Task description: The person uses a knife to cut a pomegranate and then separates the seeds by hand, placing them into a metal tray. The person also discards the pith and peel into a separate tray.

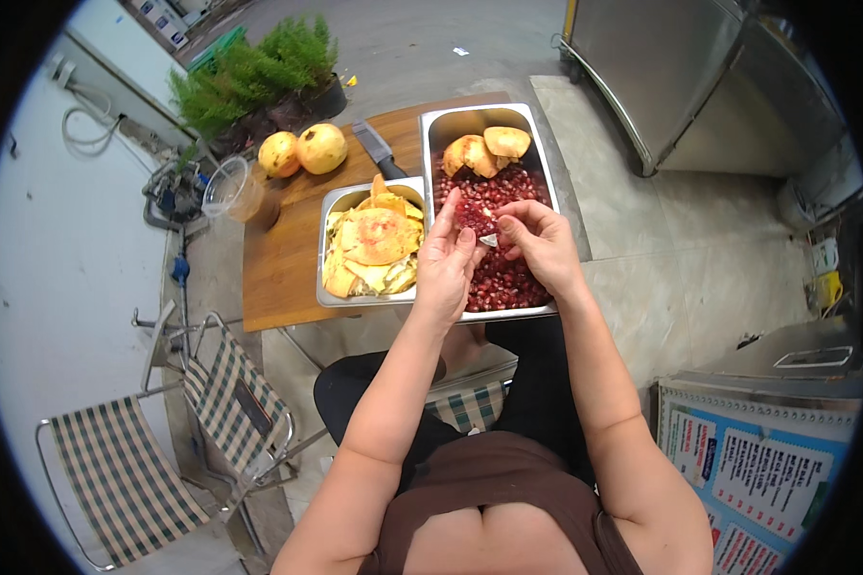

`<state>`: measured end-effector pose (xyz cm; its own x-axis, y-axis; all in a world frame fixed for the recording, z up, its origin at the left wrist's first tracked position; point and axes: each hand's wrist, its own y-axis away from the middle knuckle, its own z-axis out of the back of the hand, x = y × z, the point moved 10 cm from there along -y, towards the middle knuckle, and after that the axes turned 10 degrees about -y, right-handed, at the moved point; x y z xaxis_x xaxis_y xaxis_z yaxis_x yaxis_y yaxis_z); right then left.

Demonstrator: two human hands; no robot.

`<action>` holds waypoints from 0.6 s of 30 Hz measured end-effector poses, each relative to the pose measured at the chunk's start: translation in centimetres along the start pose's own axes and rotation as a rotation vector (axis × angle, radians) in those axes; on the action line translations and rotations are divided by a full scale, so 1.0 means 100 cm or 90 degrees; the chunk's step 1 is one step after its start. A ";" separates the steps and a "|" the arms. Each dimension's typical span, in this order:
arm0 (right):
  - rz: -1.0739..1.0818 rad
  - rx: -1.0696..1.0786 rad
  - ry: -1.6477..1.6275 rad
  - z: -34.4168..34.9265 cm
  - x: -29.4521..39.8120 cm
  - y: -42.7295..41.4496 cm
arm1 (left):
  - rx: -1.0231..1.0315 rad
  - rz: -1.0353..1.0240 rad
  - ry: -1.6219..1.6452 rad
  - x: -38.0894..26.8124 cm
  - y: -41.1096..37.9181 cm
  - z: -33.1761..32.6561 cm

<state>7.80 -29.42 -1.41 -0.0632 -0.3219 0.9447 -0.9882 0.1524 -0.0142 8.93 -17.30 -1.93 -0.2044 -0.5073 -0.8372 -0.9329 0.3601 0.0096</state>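
Observation:
My left hand [447, 267] holds a pomegranate piece [477, 218] with red seeds and some pale membrane, between thumb and fingers. At its right edge are the bent fingers and thumb of my right hand [543, 241]; whether they pinch it is not clear. Both hands are over a deep steel pan [549, 172] holding many loose pomegranate seeds [505, 286]. Several pomegranate chunks with rind [475, 154] lie at the pan's far end. Left of it, a smaller steel pan [321, 248] is heaped with yellow rind pieces [381, 237].
On the wooden table [280, 287] are two whole pomegranates [322, 149], a knife [377, 147] and a clear plastic cup [231, 188]. Potted green plants [273, 72] stand beyond. Checkered folding chairs [126, 474] are at left, a steel cabinet [654, 65] at far right.

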 end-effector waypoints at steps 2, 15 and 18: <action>0.003 0.006 -0.016 -0.002 0.001 0.003 | 0.010 -0.024 -0.072 -0.002 -0.002 -0.002; -0.040 0.011 -0.151 0.000 0.001 0.003 | 0.045 -0.065 -0.113 -0.004 -0.003 -0.008; -0.015 0.025 -0.075 -0.002 0.003 0.003 | 0.040 -0.070 -0.160 -0.004 -0.003 -0.007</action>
<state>7.54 -29.30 -1.06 -0.0529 -0.4328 0.8999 -0.9942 0.1071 -0.0070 9.04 -17.77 -1.21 -0.0161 -0.3383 -0.9409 -0.9237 0.3654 -0.1155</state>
